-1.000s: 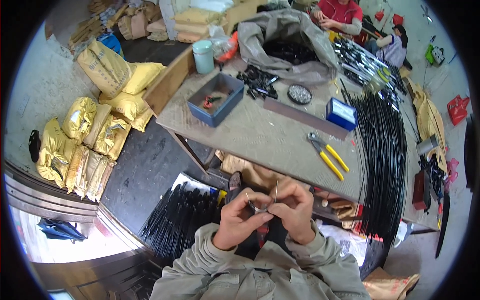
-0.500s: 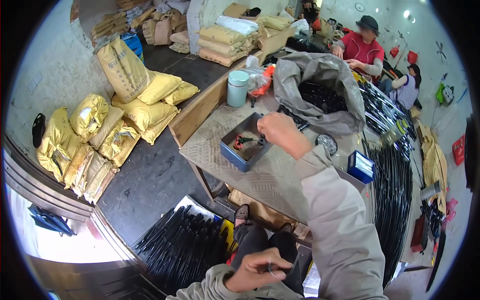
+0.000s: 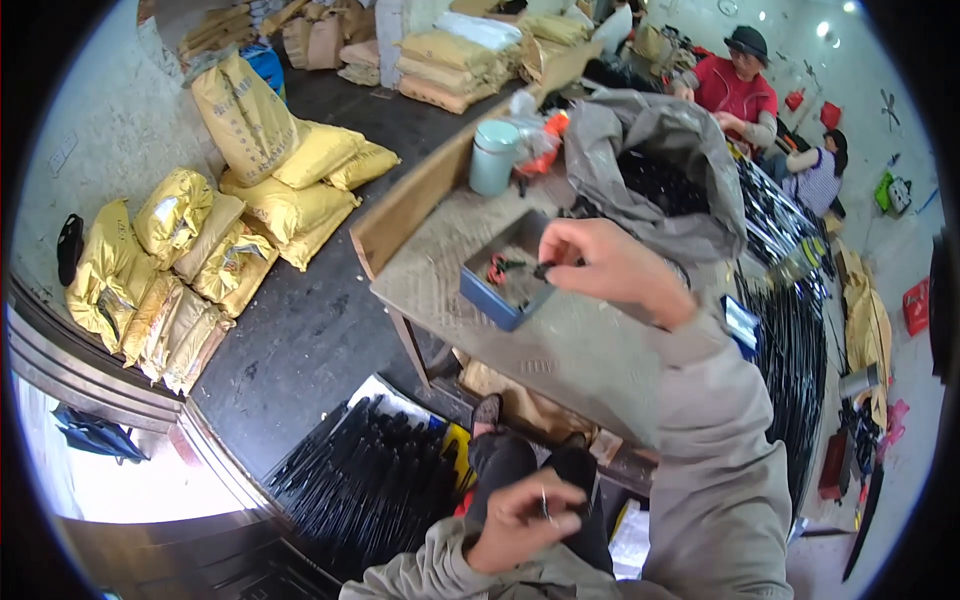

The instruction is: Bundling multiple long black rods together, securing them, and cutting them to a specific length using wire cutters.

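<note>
Over the right rim of a small blue box (image 3: 489, 304) on the table, my right hand (image 3: 615, 262) pinches a small black part (image 3: 543, 270). Inside the box lies a red-and-black tool (image 3: 497, 268), too small to name, among small bits. My left hand (image 3: 525, 522) is held low above my lap, its thumb and fingers curled toward each other. A thin shiny piece shows at its fingers, but blur hides what it is. Behind my right hand, a large grey bag (image 3: 600, 140) lies with its mouth open, full of black pieces (image 3: 665, 185).
A pale-green canister (image 3: 494, 158) stands by the wooden side board (image 3: 410, 212). Bundles of black rods lie at the right (image 3: 790, 350) and on the floor (image 3: 370, 480). Yellow sacks (image 3: 290, 215) are piled at the left. A person in red (image 3: 735, 95) works across the table.
My right hand has come from over the box to its right rim, now showing a small black part. My left hand stays above my lap, fingers slightly turned. The whole view has shifted slightly.
</note>
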{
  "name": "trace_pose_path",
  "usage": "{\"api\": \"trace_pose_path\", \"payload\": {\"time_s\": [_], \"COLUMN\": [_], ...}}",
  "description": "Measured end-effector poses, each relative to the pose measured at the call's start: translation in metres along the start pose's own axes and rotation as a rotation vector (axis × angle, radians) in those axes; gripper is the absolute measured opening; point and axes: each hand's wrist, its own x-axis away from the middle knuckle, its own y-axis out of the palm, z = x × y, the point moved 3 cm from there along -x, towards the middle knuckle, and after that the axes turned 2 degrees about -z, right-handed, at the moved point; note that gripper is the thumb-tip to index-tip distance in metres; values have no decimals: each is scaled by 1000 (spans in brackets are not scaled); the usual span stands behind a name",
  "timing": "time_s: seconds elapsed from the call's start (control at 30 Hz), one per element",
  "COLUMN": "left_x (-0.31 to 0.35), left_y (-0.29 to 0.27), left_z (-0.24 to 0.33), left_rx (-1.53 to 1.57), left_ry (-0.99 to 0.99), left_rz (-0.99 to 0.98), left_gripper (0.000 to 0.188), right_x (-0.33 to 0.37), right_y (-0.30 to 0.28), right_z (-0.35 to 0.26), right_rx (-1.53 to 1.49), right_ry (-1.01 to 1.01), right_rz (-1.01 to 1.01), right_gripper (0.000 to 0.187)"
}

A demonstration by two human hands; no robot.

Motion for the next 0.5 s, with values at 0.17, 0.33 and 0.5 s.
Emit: {"api": "trace_pose_path", "payload": {"time_s": [0.17, 0.33, 0.5], "left_x": [-22, -26, -19], "left_y": [18, 58, 86], "left_z": [-1, -2, -15], "left_rx": [84, 223, 162], "left_ry": [95, 82, 78], "left_rz": [212, 124, 93], "left_gripper": [27, 23, 22], "right_x": [126, 187, 223], "right_y": [18, 36, 45], "right_z": [-53, -54, -44], "right_rx": [-737, -966, -1074], "right_ry": [-52, 16, 147], "right_rz": [-44, 98, 235], "right_gripper": [15, 15, 13]}}
